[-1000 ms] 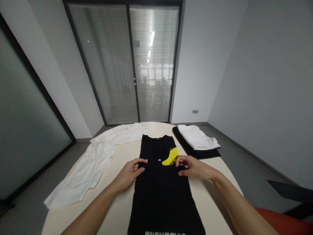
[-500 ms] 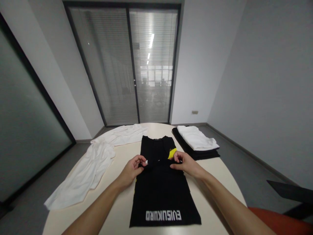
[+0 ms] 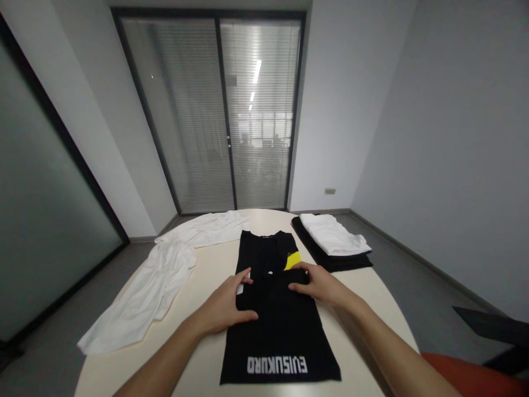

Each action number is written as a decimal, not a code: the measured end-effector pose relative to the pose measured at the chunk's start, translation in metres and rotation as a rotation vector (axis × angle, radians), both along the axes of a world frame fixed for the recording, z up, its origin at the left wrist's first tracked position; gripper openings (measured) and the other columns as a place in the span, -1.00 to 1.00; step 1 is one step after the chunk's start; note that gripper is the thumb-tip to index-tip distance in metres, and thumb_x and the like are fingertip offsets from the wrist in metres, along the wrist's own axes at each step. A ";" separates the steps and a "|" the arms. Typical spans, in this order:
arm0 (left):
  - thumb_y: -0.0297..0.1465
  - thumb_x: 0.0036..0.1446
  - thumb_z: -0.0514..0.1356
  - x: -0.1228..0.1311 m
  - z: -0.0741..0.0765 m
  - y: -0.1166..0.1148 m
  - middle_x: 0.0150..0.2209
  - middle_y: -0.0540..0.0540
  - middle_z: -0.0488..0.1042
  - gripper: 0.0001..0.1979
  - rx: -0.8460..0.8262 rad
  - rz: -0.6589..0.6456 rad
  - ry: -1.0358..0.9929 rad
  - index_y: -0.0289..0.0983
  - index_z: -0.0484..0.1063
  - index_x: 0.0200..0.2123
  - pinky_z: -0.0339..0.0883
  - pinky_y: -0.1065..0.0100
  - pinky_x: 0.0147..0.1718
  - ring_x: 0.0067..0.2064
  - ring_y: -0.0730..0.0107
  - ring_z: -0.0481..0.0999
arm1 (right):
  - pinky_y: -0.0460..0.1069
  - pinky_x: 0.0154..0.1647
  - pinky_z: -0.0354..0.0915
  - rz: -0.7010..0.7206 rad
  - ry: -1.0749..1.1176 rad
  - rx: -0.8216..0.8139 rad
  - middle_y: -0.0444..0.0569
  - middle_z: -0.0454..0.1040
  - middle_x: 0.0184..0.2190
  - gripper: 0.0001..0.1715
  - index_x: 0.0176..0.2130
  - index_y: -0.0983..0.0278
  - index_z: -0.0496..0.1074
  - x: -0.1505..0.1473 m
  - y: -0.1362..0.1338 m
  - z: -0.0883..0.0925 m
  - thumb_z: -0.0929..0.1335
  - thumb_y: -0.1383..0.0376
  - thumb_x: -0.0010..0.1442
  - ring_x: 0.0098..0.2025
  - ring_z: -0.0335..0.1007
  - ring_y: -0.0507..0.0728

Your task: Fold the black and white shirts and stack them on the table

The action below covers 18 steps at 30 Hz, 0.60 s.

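Note:
A black T-shirt (image 3: pixel 278 331) with white lettering near its front edge and a yellow patch lies folded lengthwise on the round cream table (image 3: pixel 206 264). Its near half is folded over the far half. My left hand (image 3: pixel 229 303) lies flat on the shirt's left edge, fingers stretched out. My right hand (image 3: pixel 316 282) rests on the fold's upper right edge near the yellow patch, fingers extended and pressing down. Neither hand grips anything.
Unfolded white garments (image 3: pixel 152 281) sprawl over the table's left side. A folded white shirt (image 3: pixel 333 234) sits on a folded black one (image 3: pixel 330 258) at the far right. An orange chair seat (image 3: pixel 475 375) shows at the lower right. Glass doors with blinds stand behind.
Both hands let go of the pinched shirt edge after carrying it away from me, and now lie flat on the fold. The lettered end has come into view.

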State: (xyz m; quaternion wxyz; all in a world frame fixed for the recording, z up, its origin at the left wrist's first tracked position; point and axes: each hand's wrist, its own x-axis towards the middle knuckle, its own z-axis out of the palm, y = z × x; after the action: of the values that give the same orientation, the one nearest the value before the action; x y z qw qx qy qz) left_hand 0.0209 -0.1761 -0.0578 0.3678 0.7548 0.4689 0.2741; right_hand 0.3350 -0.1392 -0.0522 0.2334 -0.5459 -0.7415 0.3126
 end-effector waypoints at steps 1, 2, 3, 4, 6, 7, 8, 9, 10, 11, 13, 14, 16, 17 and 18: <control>-0.30 -0.15 0.46 -0.003 0.000 0.000 0.18 -0.21 0.37 -0.04 0.023 -0.012 0.040 -0.15 0.16 0.32 0.13 0.06 0.23 0.20 0.02 0.35 | 0.01 -0.18 0.36 0.026 -0.011 -0.037 0.02 0.56 -0.14 -0.40 0.00 0.25 0.49 0.002 -0.001 0.001 0.51 0.07 0.00 -0.18 0.48 0.19; -0.30 -0.13 0.46 -0.005 0.000 0.000 0.17 -0.19 0.39 -0.09 0.042 -0.022 0.073 -0.16 0.20 0.30 0.15 0.06 0.22 0.18 0.03 0.37 | 0.00 -0.20 0.36 0.043 -0.016 -0.066 0.01 0.58 -0.16 -0.44 -0.02 0.26 0.50 0.004 -0.001 0.003 0.50 0.09 0.01 -0.20 0.50 0.19; -0.30 -0.10 0.44 -0.007 0.000 0.000 0.15 -0.18 0.40 -0.16 0.059 -0.034 0.101 -0.16 0.25 0.27 0.18 0.07 0.20 0.17 0.04 0.38 | 0.00 -0.21 0.37 0.046 -0.020 -0.086 0.00 0.59 -0.19 -0.47 -0.04 0.25 0.51 0.005 -0.001 0.003 0.50 0.11 0.01 -0.21 0.50 0.19; -0.32 -0.07 0.42 -0.008 0.000 0.001 0.13 -0.17 0.41 -0.26 0.078 -0.051 0.125 -0.16 0.31 0.22 0.20 0.07 0.19 0.15 0.05 0.39 | 0.00 -0.21 0.36 0.039 -0.025 -0.100 -0.01 0.60 -0.21 -0.50 -0.06 0.25 0.52 0.006 0.000 0.004 0.51 0.13 0.01 -0.23 0.51 0.18; -0.36 -0.01 0.37 -0.009 0.001 0.001 0.10 -0.14 0.42 -0.44 0.120 -0.103 0.157 -0.16 0.39 0.11 0.23 0.10 0.16 0.13 0.10 0.40 | -0.01 -0.21 0.36 0.030 -0.031 -0.119 -0.03 0.60 -0.26 -0.57 -0.13 0.25 0.55 0.008 0.001 0.005 0.52 0.15 -0.01 -0.24 0.51 0.18; -0.38 0.03 0.34 -0.009 0.001 0.001 0.09 -0.13 0.42 -0.51 0.141 -0.130 0.164 -0.16 0.41 0.06 0.23 0.11 0.16 0.12 0.12 0.40 | 0.00 -0.20 0.36 0.039 -0.027 -0.129 -0.04 0.60 -0.27 -0.59 -0.15 0.25 0.55 0.009 0.001 0.005 0.52 0.15 -0.02 -0.24 0.51 0.18; -0.40 0.05 0.31 -0.008 0.001 0.001 0.08 -0.12 0.42 -0.57 0.162 -0.149 0.167 -0.16 0.42 0.04 0.23 0.12 0.16 0.12 0.14 0.39 | 0.00 -0.19 0.36 0.052 -0.020 -0.137 -0.04 0.60 -0.27 -0.61 -0.17 0.25 0.55 0.009 0.001 0.006 0.52 0.16 -0.01 -0.25 0.51 0.18; -0.43 0.08 0.28 -0.007 0.001 0.001 0.08 -0.11 0.41 -0.59 0.181 -0.154 0.168 -0.15 0.41 0.03 0.23 0.14 0.15 0.12 0.16 0.38 | 0.01 -0.19 0.36 0.066 -0.010 -0.140 -0.04 0.60 -0.27 -0.61 -0.17 0.26 0.55 0.009 0.000 0.006 0.52 0.16 -0.01 -0.25 0.51 0.18; -0.45 0.09 0.25 -0.007 0.002 0.000 0.07 -0.11 0.41 -0.60 0.197 -0.145 0.174 -0.15 0.40 0.03 0.23 0.15 0.15 0.12 0.17 0.37 | 0.01 -0.18 0.37 0.080 0.003 -0.137 -0.04 0.59 -0.27 -0.62 -0.17 0.26 0.55 0.008 0.000 0.007 0.51 0.16 0.00 -0.25 0.51 0.18; -0.48 0.08 0.23 -0.006 0.002 0.000 0.06 -0.11 0.41 -0.60 0.210 -0.121 0.190 -0.16 0.40 0.02 0.23 0.17 0.13 0.11 0.18 0.37 | 0.02 -0.17 0.37 0.091 0.018 -0.129 -0.03 0.59 -0.26 -0.61 -0.16 0.27 0.55 0.008 -0.001 0.007 0.50 0.16 0.01 -0.24 0.50 0.18; -0.54 0.03 0.20 -0.006 0.002 -0.001 0.01 -0.12 0.41 -0.60 0.229 -0.046 0.250 -0.18 0.42 -0.03 0.24 0.20 0.08 0.08 0.17 0.37 | 0.03 -0.17 0.37 0.104 0.044 -0.120 -0.03 0.58 -0.25 -0.61 -0.14 0.28 0.54 0.007 -0.003 0.009 0.49 0.16 0.03 -0.23 0.49 0.18; -0.55 0.01 0.19 -0.006 0.003 -0.001 -0.03 -0.12 0.42 -0.62 0.230 -0.005 0.289 -0.19 0.43 -0.06 0.25 0.22 0.04 0.06 0.17 0.39 | 0.04 -0.17 0.37 0.112 0.052 -0.123 -0.03 0.58 -0.26 -0.61 -0.14 0.29 0.53 0.007 -0.004 0.009 0.49 0.16 0.03 -0.23 0.49 0.19; -0.52 0.01 0.18 -0.007 0.005 -0.002 -0.08 -0.11 0.43 -0.67 0.210 0.064 0.364 -0.19 0.45 -0.12 0.26 0.26 -0.05 0.00 0.16 0.42 | 0.04 -0.19 0.38 0.130 0.052 -0.139 -0.03 0.57 -0.28 -0.61 -0.13 0.29 0.53 0.006 -0.005 0.011 0.47 0.17 0.06 -0.24 0.48 0.18; -0.50 0.03 0.18 -0.007 0.007 -0.002 -0.10 -0.11 0.44 -0.71 0.190 0.089 0.394 -0.19 0.45 -0.13 0.26 0.28 -0.10 -0.03 0.17 0.44 | 0.03 -0.20 0.37 0.139 0.043 -0.139 -0.03 0.56 -0.27 -0.62 -0.11 0.29 0.52 0.007 -0.005 0.012 0.47 0.17 0.07 -0.24 0.47 0.18; -0.46 0.04 0.19 -0.008 0.009 -0.002 -0.12 -0.09 0.45 -0.73 0.165 0.113 0.417 -0.18 0.45 -0.14 0.25 0.31 -0.16 -0.07 0.18 0.46 | 0.03 -0.21 0.37 0.138 0.022 -0.124 -0.02 0.55 -0.25 -0.60 -0.08 0.28 0.51 0.007 -0.005 0.013 0.46 0.19 0.08 -0.25 0.47 0.17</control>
State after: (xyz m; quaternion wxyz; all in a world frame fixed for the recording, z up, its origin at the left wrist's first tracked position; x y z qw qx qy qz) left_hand 0.0132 -0.1780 -0.0492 0.1839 0.7953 0.5522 0.1696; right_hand 0.3417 -0.1446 -0.0391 0.1854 -0.5033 -0.7540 0.3793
